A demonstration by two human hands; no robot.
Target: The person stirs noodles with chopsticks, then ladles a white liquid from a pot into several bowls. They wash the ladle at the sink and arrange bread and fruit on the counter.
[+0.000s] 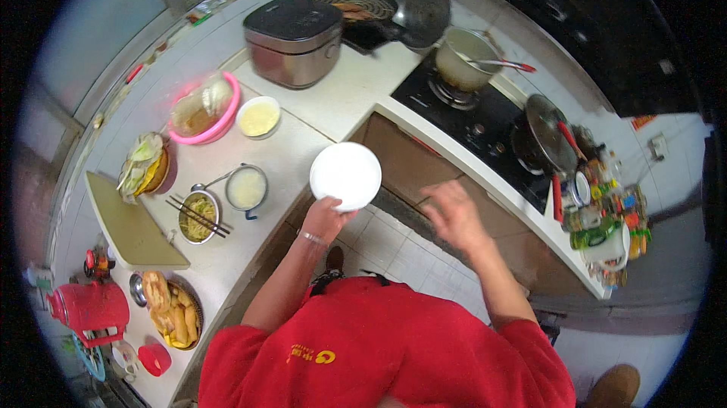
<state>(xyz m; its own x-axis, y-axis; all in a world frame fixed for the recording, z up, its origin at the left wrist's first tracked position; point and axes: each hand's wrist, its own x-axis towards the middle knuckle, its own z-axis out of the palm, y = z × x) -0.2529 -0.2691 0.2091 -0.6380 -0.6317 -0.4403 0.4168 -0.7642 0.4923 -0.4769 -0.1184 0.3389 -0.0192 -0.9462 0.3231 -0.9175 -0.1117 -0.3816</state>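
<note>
My left hand (329, 219) grips the near rim of a white bowl (345, 175). The bowl is held over the gap beside the counter corner, and nothing shows inside it. My right hand (454, 215) is blurred in mid-air in front of the brown cabinet doors, its fingers loosely bent and apart, with nothing seen in it. Left of the bowl, on the counter, stand a pan of pale liquid (246, 188) with a ladle across its rim, and a metal bowl of shredded food (193, 216) with dark chopsticks (199, 217) across it. Behind them is a filled white bowl (259, 118).
A gas hob (431, 90) on the right carries a pot (463, 61) with a red-handled utensil and a wok (545, 135). A rice cooker (292, 44) stands in the corner. On the left are a pink basin (227, 127), a chopping board (130, 226), fried food (176, 311) and a red flask (93, 308).
</note>
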